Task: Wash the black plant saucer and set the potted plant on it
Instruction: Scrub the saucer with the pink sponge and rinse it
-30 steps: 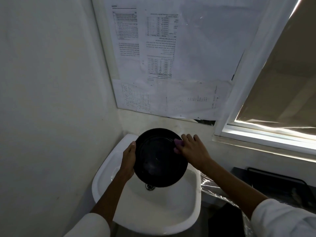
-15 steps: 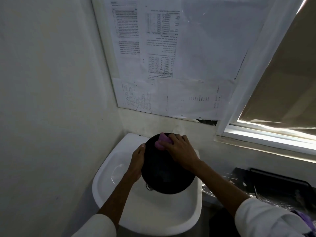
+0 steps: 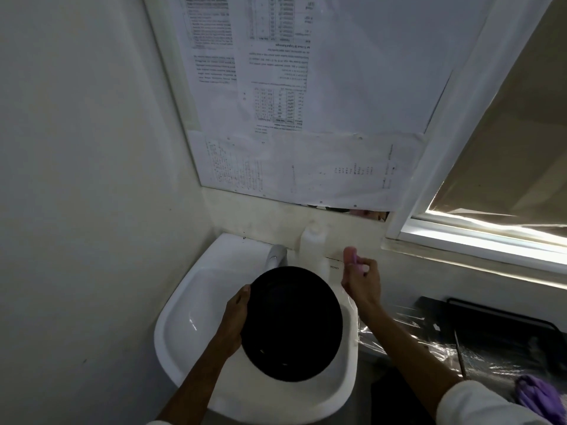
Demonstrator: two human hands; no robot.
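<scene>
Head view — round black saucer [image 3: 291,323], glossy, perhaps wet, tilted over sink [image 3: 171,329]

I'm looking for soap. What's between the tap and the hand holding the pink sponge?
A white bottle stands between the tap and the right hand holding the sponge, seen in the head view. Whether it holds soap is unclear.

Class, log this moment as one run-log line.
left hand: holds black saucer over sink | right hand: grips pink sponge, clear of saucer | stage: washing

two hands [image 3: 234,320] [image 3: 363,286], one black saucer [image 3: 291,323], one sink [image 3: 190,305], one tap [image 3: 276,256], one bottle [image 3: 311,243], one pink sponge [image 3: 352,258].
</scene>
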